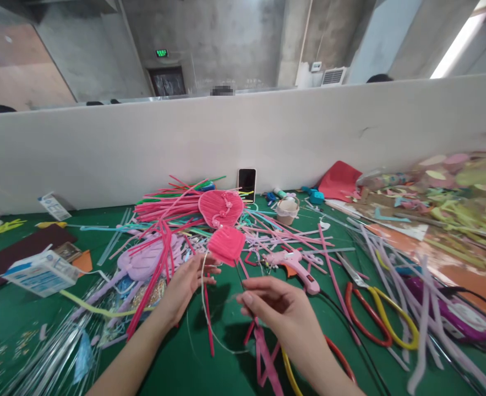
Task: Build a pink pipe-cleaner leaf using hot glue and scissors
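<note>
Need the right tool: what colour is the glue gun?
Pink; the glue gun shows best in the head view.

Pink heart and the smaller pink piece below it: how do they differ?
The pink heart is larger than the smaller pink piece. The heart carries small trimmings; the smaller piece looks plain. The heart lies farther back; the smaller piece sits by the left hand. Both are ribbed, bright pink.
</note>
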Demonstrator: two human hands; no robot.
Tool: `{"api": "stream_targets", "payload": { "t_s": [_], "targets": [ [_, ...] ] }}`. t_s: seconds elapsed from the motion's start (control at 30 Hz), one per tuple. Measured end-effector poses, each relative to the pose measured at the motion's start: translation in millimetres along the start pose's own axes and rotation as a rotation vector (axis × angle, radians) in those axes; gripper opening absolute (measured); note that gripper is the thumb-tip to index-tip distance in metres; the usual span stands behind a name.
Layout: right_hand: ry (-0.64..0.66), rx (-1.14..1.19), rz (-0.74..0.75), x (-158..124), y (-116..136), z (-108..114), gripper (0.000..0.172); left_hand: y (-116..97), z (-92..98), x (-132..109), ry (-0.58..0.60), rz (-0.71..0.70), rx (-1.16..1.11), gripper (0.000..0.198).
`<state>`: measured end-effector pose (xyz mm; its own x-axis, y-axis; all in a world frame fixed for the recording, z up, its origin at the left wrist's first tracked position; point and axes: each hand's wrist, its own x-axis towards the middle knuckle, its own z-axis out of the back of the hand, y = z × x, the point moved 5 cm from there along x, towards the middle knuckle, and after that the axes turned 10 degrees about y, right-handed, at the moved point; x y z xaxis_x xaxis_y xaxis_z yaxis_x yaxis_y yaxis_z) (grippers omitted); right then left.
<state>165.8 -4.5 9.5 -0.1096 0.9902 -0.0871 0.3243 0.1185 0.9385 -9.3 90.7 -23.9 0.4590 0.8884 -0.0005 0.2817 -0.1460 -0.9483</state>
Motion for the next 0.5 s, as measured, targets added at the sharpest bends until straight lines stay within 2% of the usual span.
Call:
{"api": "stream_targets", "payload": {
  "t_s": [0.17,0.33,0.5],
  "targets": [
    [-0.084,-0.477,0.152,0.6,5.0,-6.6,0.022,-6.0,-1.4,-0.5,0.041,-0.012,-0.086,0.049],
    [-0.088,-0.673,0.23,2.9,-2.9,-12.1,0.023,-15.8,-6.1,-5.8,0.088,-0.016,-0.231,0.064],
    [-0.07,-0.807,0.245,6.8,-4.1,-13.9,0.025,-19.7,-12.5,-8.1,0.151,-0.006,-0.243,0.064]
  ]
}}
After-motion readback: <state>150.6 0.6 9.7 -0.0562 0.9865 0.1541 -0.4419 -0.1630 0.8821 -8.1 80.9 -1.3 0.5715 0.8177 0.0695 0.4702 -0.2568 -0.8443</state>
